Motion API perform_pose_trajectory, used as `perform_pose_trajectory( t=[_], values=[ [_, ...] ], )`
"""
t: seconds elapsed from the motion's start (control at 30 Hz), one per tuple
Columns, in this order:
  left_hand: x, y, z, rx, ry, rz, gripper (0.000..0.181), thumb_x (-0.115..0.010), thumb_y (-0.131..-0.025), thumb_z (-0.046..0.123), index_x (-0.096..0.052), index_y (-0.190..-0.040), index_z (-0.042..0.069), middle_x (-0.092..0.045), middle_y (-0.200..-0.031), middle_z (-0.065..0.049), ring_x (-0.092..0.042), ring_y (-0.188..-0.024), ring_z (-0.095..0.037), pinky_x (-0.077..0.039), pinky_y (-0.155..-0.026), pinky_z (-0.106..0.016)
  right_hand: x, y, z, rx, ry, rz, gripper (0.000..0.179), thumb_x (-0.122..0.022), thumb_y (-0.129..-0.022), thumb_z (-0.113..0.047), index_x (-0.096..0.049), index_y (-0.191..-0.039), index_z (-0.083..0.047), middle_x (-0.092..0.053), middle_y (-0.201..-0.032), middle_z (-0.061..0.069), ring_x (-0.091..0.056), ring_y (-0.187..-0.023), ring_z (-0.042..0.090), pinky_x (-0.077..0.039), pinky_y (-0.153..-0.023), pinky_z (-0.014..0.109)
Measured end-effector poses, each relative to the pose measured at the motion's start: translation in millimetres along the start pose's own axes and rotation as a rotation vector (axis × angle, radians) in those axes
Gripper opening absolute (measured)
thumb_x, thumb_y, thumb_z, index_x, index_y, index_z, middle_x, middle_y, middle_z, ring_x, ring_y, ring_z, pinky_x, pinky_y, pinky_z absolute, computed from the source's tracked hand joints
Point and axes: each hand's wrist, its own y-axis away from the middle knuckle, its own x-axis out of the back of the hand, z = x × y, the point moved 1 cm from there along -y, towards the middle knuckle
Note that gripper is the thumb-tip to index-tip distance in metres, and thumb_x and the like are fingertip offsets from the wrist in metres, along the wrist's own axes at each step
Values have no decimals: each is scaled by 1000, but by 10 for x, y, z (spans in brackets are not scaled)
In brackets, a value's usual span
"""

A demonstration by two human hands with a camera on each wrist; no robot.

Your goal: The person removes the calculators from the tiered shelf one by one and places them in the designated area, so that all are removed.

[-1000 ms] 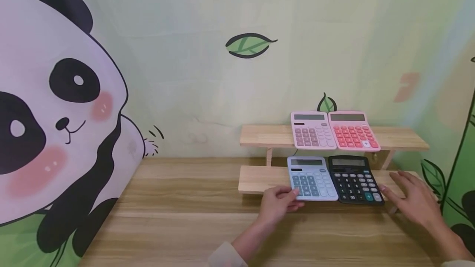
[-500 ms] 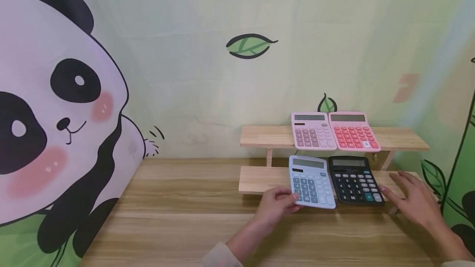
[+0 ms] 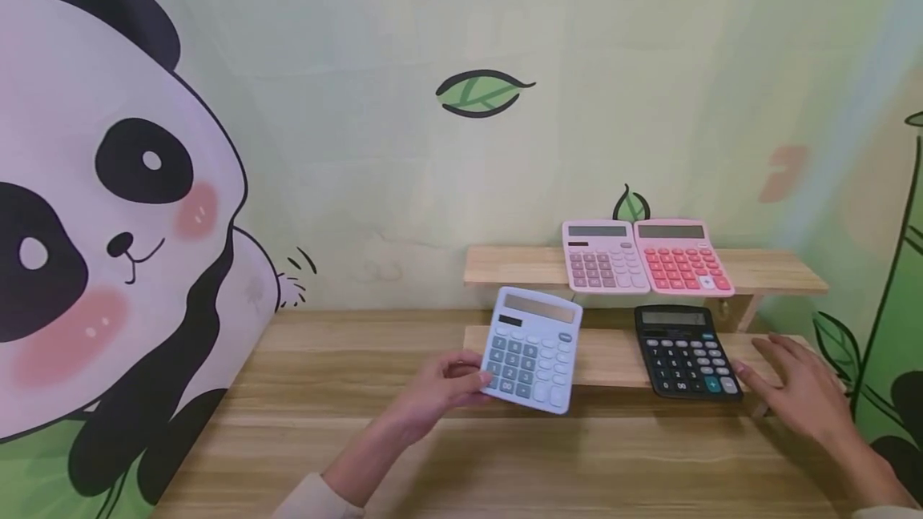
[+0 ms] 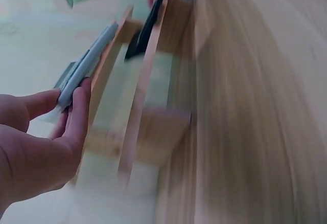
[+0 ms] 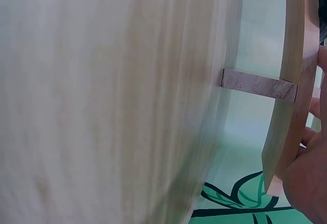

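Largest first: panda-print backdrop [image 3: 346, 166] behind the shelf, wood-grain table [image 3: 252, 407] under it. Landmark is the two-tier wooden shelf [image 3: 609, 359].

Shelf's upper tier: lilac-pink calculator [image 3: 606, 259] and, just to its right, pink calculator with red keys [image 3: 683, 259]. Shelf's lower tier: black calculator [image 3: 685, 351], near edge reaching past the board's front edge.

Light blue calculator [image 3: 534, 351] is in front of the shelf's left part, off the boards, tilted, keys facing up toward the head camera. Exact gap to the tiers — can't tell.

Left hand [image 3: 447, 383] pinches it at the lower left corner: thumb [image 4: 43, 104] on the key side, fingers [image 4: 76, 109] behind. Right hand [image 3: 800, 379] grasps nothing, fingers laid loosely on the shelf's right end, thumb at the black calculator's edge; contact unclear.

Step in hand reads as carrying the light blue calculator. To do it well:
- corner pinch is off-centre, so it could twist; more fingers underneath would help
- keep its top edge clear of the shelf's upper tier
- thumb light on the keys
- don't nudge the black calculator — it overhangs
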Motion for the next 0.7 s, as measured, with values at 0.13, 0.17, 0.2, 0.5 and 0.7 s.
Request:
perform_pose_trajectory(
  t=[0.13, 0.17, 0.2, 0.5, 0.7],
  values=[
    [494, 185, 87, 2, -30, 84, 37, -63, -104, 0, -52, -133, -19, -72, -113, -16, -73, -101, -20, -60, -99, -39, 1, 0, -4, -6, 3, -5, 74, -63, -104, -50, -52, -141, 13, -41, -146, 45, -38, -127, 69, -30, -97, 86],
    [618, 234, 111, 9, -36, 112, 38, -63, -105, 1, -50, -135, -19, -72, -115, -16, -73, -101, -20, -60, -98, -37, 3, 0, -6, -8, 4, -6, 74, -63, -104, -50, -52, -141, 13, -41, -146, 45, -38, -127, 69, -30, -97, 86],
    [743, 278, 131, 20, -42, 144, 39, -62, -105, 1, -49, -136, -19, -72, -115, -16, -73, -101, -20, -60, -98, -36, 7, -1, -8, -8, 6, -7, 74, -63, -104, -50, -52, -141, 13, -41, -146, 45, -37, -127, 69, -30, -98, 86],
    [1742, 574, 225, 89, -224, 369, 47, -58, -109, 7, -43, -144, -21, -74, -115, -11, -72, -98, -12, -61, -85, -24, 15, -1, 4, 2, 9, 8, 73, -62, -104, -50, -52, -142, 12, -41, -146, 45, -37, -128, 69, -29, -99, 86],
    [2169, 670, 121, 187, -362, 452, 50, -58, -109, 11, -44, -145, -20, -73, -121, -16, -70, -102, -13, -60, -89, -26, -9, 2, 7, -3, 6, 1, 74, -63, -104, -50, -52, -142, 12, -40, -146, 45, -37, -128, 69, -29, -99, 86]
  ],
)
